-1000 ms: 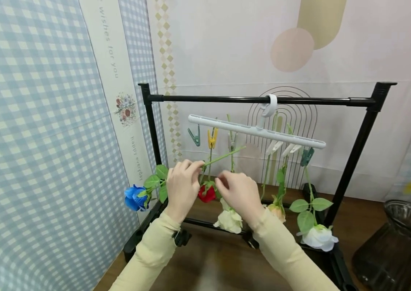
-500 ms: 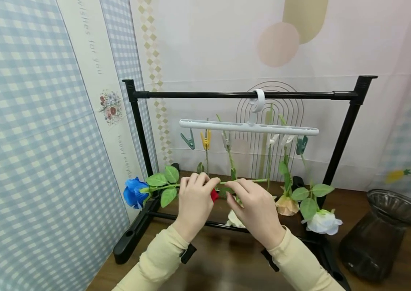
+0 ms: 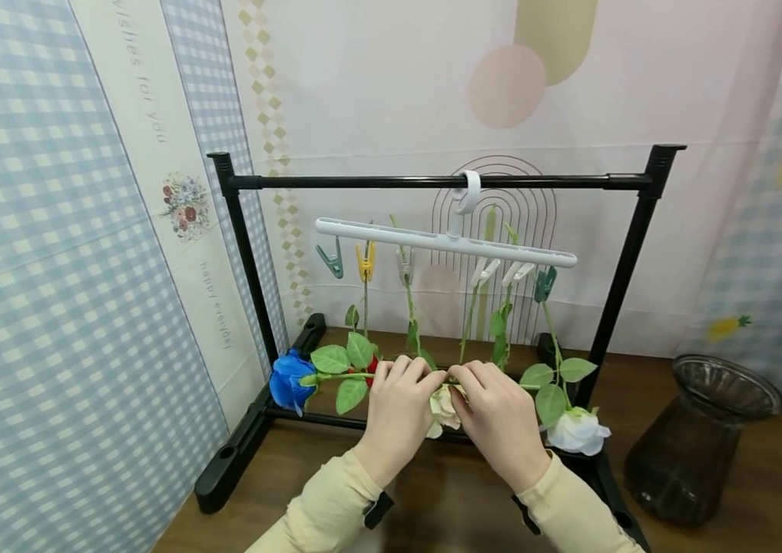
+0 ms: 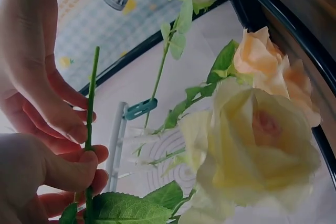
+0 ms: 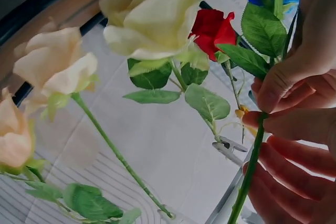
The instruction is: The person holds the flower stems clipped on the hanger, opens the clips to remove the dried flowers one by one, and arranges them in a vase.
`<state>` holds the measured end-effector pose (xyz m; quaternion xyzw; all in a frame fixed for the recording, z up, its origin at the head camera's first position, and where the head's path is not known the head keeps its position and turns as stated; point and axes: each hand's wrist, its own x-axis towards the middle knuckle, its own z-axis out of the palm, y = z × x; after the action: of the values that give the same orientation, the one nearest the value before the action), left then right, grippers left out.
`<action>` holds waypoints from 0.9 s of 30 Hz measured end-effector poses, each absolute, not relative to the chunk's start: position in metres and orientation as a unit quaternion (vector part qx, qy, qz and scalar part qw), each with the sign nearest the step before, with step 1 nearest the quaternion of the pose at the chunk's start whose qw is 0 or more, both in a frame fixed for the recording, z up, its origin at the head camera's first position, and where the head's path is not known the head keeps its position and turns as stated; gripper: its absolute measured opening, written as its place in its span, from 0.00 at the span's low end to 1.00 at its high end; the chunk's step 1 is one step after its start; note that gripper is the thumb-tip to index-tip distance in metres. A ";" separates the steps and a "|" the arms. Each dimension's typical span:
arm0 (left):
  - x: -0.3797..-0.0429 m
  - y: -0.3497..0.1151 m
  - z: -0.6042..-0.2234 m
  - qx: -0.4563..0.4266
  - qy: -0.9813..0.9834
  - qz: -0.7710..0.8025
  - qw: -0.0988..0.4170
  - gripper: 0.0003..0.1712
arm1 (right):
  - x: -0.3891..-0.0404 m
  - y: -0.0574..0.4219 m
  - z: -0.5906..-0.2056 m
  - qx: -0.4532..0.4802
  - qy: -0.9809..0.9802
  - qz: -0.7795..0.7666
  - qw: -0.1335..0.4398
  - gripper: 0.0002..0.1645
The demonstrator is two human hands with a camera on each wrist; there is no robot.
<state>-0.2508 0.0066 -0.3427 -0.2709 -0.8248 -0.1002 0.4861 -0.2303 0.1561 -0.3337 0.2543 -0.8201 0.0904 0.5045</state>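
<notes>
Blue rose [image 3: 292, 382] lies roughly level, its head at lower left of centre in the head frame; left hand [image 3: 398, 411] and right hand [image 3: 502, 418], side by side, both pinch its stem [image 5: 247, 179]. Risk: opposed pulls could kink the stem, or a slack left pinch let the head droop. Pale yellow rose [image 4: 252, 145] hangs close behind the hands; a snag might drag it from its clip [image 3: 405, 265] and swing the tilted hanger [image 3: 432, 240].
</notes>
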 end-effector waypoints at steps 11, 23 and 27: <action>-0.249 0.022 -0.343 -0.282 -0.827 -0.176 0.453 0.12 | -0.230 0.165 -0.346 0.242 -0.819 0.056 0.517 0.15; -0.250 0.033 -0.350 -0.281 -0.840 -0.187 0.425 0.12 | -0.235 0.177 -0.352 0.291 -0.800 0.011 0.525 0.07; -0.250 0.036 -0.346 -0.284 -0.845 -0.196 0.408 0.11 | -0.237 0.185 -0.347 0.314 -0.790 -0.013 0.527 0.18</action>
<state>-0.2499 0.0358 -0.3464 -0.2838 -0.8450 -0.1964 0.4084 -0.2372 0.1849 -0.3474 0.3140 -0.7899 -0.0129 0.5265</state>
